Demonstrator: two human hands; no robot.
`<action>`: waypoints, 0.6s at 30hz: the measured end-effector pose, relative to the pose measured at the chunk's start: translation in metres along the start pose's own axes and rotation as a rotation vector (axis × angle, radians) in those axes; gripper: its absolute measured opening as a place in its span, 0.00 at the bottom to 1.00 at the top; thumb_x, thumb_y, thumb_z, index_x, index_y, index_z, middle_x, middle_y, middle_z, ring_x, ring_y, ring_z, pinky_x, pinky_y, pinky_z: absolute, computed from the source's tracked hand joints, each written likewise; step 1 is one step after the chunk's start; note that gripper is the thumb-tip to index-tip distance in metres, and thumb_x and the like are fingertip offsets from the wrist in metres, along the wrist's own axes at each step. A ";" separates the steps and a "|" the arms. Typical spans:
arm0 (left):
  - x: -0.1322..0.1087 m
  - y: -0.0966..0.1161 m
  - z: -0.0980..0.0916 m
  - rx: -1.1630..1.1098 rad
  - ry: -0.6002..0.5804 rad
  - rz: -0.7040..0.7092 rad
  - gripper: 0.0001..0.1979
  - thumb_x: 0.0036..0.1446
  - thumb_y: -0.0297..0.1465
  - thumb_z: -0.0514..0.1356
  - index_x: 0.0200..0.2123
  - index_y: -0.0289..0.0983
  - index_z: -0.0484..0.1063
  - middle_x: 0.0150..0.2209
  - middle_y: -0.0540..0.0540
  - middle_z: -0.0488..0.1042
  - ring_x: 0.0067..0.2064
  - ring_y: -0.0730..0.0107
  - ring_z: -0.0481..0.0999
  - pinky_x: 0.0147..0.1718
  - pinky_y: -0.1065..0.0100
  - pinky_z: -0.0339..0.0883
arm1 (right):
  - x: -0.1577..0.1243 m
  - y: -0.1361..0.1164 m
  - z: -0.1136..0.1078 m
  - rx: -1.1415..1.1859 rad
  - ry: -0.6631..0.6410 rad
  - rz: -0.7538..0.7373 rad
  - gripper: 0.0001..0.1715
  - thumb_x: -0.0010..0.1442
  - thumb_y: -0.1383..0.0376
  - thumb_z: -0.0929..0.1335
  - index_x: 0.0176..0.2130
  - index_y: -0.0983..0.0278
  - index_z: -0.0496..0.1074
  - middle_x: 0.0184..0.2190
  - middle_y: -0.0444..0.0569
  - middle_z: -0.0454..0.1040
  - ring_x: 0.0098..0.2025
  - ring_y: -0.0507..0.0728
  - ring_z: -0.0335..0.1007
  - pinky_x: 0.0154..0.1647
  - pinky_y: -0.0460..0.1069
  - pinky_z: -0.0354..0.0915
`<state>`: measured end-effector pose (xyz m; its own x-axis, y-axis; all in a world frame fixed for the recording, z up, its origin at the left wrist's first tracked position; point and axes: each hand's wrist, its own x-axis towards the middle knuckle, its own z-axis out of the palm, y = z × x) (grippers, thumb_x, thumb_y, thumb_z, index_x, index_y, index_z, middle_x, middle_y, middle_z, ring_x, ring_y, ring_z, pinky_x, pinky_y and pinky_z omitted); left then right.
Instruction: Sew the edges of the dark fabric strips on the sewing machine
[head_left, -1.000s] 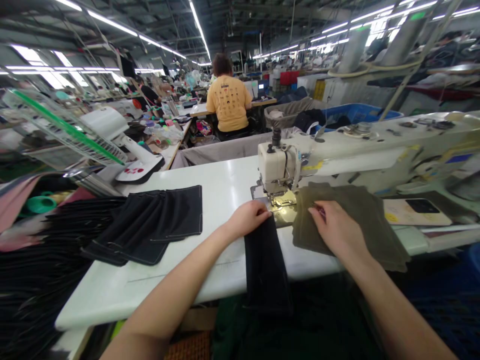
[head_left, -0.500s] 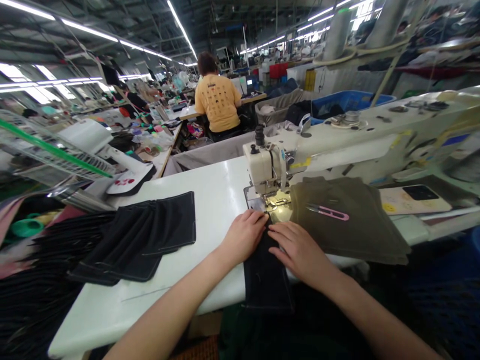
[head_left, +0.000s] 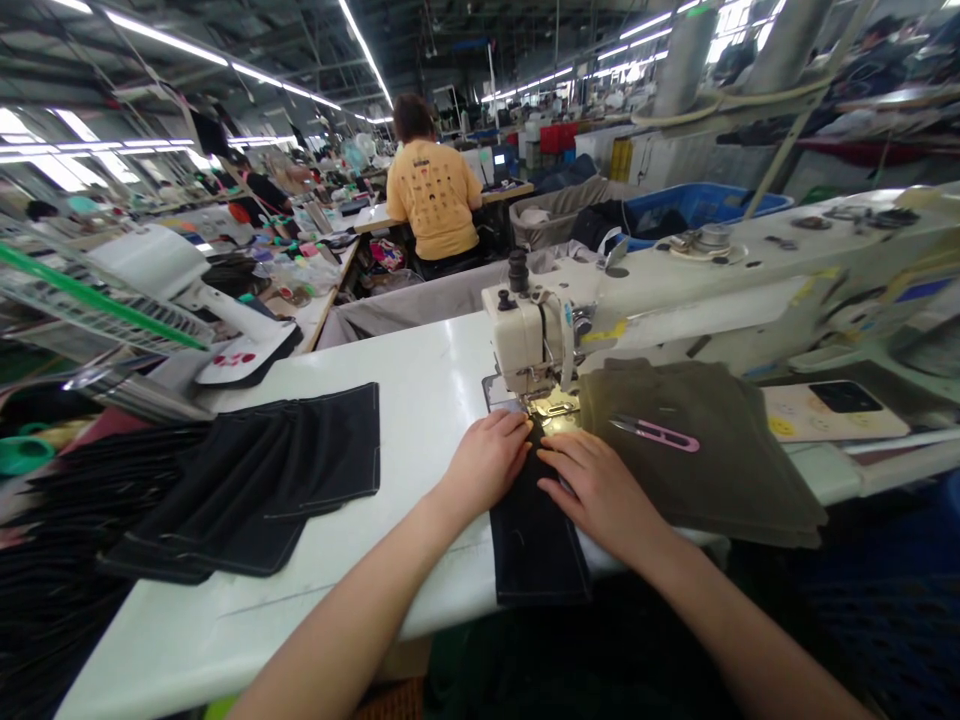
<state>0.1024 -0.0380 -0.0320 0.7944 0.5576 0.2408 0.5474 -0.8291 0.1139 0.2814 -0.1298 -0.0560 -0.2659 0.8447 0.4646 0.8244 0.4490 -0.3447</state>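
Note:
A dark navy fabric panel (head_left: 540, 550) with light stitching runs from under the sewing machine's presser foot over the table's front edge. My left hand (head_left: 491, 455) lies on its left side, fingers flat and close together, fingertips just before the foot. On the right edge rests my right hand (head_left: 600, 490), its fingers stretched out and the thumb apart. Both hands press on the panel without wrapping round it. Above them is the sewing machine head (head_left: 525, 335), its lamp lighting the needle plate (head_left: 559, 408). My fingers partly hide the panel's far end.
Stitched dark panels (head_left: 300, 470) lie fanned on the left of the white table (head_left: 420, 400). At right are olive fabric pieces (head_left: 720, 460), pink thread snips (head_left: 664, 435) and a phone (head_left: 832, 410). A person in a yellow shirt (head_left: 435, 200) sits ahead, facing away.
The panel's near end sits slightly higher in view, a little farther toward the machine. Both hands keep nearly the same place and pose. The view has shifted slightly.

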 end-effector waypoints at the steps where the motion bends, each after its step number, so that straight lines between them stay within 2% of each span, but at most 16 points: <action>1: 0.000 0.000 0.000 -0.001 0.003 -0.001 0.11 0.66 0.27 0.55 0.49 0.33 0.71 0.50 0.40 0.75 0.51 0.57 0.72 0.51 0.57 0.72 | 0.000 0.000 0.001 -0.001 -0.002 0.002 0.14 0.65 0.64 0.68 0.50 0.65 0.73 0.51 0.56 0.75 0.54 0.64 0.69 0.58 0.63 0.66; 11: 0.000 0.001 0.003 0.021 0.014 -0.014 0.11 0.66 0.27 0.54 0.48 0.34 0.72 0.49 0.40 0.75 0.51 0.58 0.72 0.51 0.57 0.72 | -0.001 0.003 0.004 -0.016 0.004 0.002 0.16 0.65 0.64 0.67 0.52 0.64 0.73 0.52 0.56 0.74 0.55 0.63 0.69 0.58 0.63 0.66; 18: 0.000 -0.001 0.002 0.012 0.023 0.008 0.11 0.65 0.26 0.54 0.48 0.33 0.72 0.49 0.39 0.75 0.51 0.57 0.72 0.51 0.56 0.72 | 0.001 0.002 0.002 -0.053 -0.039 0.004 0.16 0.65 0.64 0.68 0.52 0.65 0.72 0.53 0.56 0.74 0.55 0.64 0.69 0.61 0.64 0.63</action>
<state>0.1021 -0.0376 -0.0340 0.7925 0.5499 0.2638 0.5444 -0.8328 0.1005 0.2822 -0.1277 -0.0576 -0.2809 0.8577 0.4305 0.8505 0.4304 -0.3024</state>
